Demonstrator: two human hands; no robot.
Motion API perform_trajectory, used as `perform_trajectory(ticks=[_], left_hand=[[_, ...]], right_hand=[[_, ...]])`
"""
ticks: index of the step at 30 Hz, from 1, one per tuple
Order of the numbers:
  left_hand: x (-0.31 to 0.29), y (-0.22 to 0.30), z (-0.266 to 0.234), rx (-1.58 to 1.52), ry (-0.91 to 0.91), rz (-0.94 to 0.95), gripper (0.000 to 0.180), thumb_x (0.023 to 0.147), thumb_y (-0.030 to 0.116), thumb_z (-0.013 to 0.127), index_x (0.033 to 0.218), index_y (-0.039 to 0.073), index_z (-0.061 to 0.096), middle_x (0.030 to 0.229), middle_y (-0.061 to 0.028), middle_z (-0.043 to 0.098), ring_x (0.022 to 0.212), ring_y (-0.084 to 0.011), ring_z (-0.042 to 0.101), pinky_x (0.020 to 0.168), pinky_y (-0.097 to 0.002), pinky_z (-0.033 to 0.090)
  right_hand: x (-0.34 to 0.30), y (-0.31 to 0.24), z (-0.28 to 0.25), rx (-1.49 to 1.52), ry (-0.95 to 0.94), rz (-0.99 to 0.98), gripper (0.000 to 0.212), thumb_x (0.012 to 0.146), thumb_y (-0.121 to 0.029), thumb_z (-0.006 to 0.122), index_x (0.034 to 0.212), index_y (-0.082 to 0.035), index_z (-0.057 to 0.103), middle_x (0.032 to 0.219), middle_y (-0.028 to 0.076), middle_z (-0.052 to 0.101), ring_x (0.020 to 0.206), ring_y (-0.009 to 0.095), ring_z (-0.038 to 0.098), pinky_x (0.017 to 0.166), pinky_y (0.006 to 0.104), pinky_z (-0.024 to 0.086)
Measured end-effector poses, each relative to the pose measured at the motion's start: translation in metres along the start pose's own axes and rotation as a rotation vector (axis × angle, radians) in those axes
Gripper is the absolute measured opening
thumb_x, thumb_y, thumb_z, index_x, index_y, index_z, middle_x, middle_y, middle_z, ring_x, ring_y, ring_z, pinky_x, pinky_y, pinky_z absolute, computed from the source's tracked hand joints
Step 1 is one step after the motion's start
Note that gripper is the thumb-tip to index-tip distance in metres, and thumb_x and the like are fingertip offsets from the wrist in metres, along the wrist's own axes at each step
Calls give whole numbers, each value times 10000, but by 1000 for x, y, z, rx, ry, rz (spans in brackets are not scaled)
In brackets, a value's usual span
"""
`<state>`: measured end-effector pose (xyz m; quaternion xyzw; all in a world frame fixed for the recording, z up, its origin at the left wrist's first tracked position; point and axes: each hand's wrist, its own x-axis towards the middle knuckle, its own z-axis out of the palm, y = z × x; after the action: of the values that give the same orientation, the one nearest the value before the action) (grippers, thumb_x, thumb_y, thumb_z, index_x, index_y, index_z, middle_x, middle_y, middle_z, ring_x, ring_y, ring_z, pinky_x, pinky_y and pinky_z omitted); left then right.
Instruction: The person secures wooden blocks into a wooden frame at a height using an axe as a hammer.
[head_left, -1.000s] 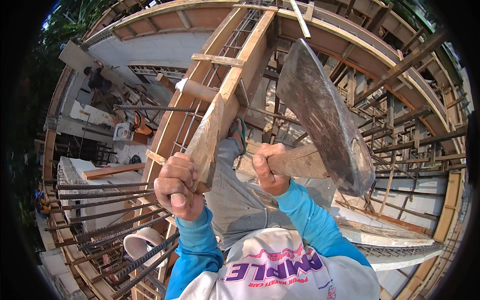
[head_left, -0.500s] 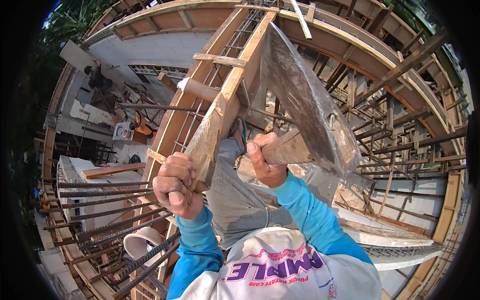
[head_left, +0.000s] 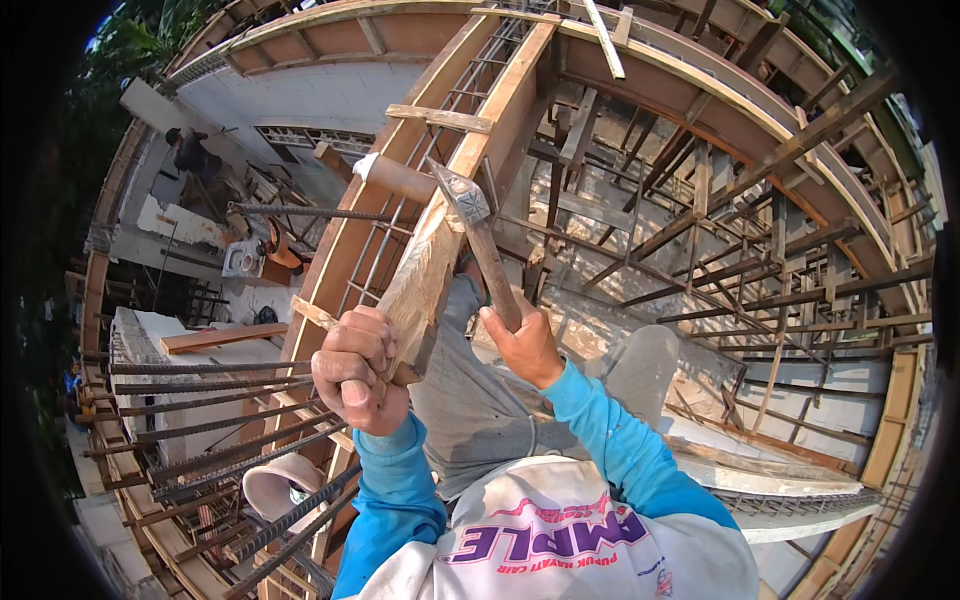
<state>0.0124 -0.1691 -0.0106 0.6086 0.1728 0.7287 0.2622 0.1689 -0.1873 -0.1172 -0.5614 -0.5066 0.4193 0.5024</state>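
Observation:
My left hand [head_left: 358, 368] is closed around the lower end of a rough wooden board [head_left: 420, 285], whose upper edge looks chipped and freshly cut. In my right hand [head_left: 525, 345] is the wooden handle of a hatchet [head_left: 482, 240], fingers wrapped round it. The hatchet's metal head [head_left: 466, 200] is down at the upper part of the board; whether its edge is in the wood I cannot tell. Right behind it, a brownish pipe [head_left: 395, 180] with a torn white end lies across the formwork.
Long timber formwork [head_left: 345, 265] holds steel bars [head_left: 385, 240] inside. Ribbed rebar ends [head_left: 215, 385] stick out at the left, above a white round container [head_left: 275, 490]. Props and beams [head_left: 690, 230] stand below to the right. Another person [head_left: 195, 155] is far off at upper left.
The hatchet has swung down from close in front of me, on the right, to the board. My right hand turned with it; my left hand has barely moved.

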Motion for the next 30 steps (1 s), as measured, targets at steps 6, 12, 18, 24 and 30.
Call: perform_trajectory(ticks=[6,12,18,24,30], left_hand=[[0,7,1,17,16,-16,351,892,324,571,704,102,373,636,-30,396,585,-165,419,537,-314,392],[-1,9,4,34,-68,-27,349,889,304,566,692,102,362,629,-28,390,576,-164,410,534,-324,396],[-7,9,-2,21,-10,-44,405,899,346,578,659,91,374,631,-34,428,584,-178,436,569,-337,409],[-9,11,5,51,-49,-63,370,917,338,552,703,80,395,652,-45,449,596,-186,451,587,-340,416],[3,9,7,57,-30,-40,289,883,270,519,714,105,353,653,-34,375,588,-162,396,575,-326,385]], right_hand=[[7,-39,-26,72,-17,-450,146,907,-143,608,878,-18,537,710,61,542,613,129,488,534,297,368],[-24,63,15,-131,18,-102,159,891,-139,604,844,-5,532,652,77,526,585,184,543,545,321,423],[-65,189,-9,172,-38,871,194,857,-179,609,805,-13,523,567,54,491,426,162,490,373,335,379],[-63,98,-25,236,9,460,211,872,-216,609,825,-15,562,603,46,541,507,162,535,479,320,431],[-24,33,3,54,40,6,263,871,-250,629,890,12,614,680,109,620,629,195,612,575,329,455]])
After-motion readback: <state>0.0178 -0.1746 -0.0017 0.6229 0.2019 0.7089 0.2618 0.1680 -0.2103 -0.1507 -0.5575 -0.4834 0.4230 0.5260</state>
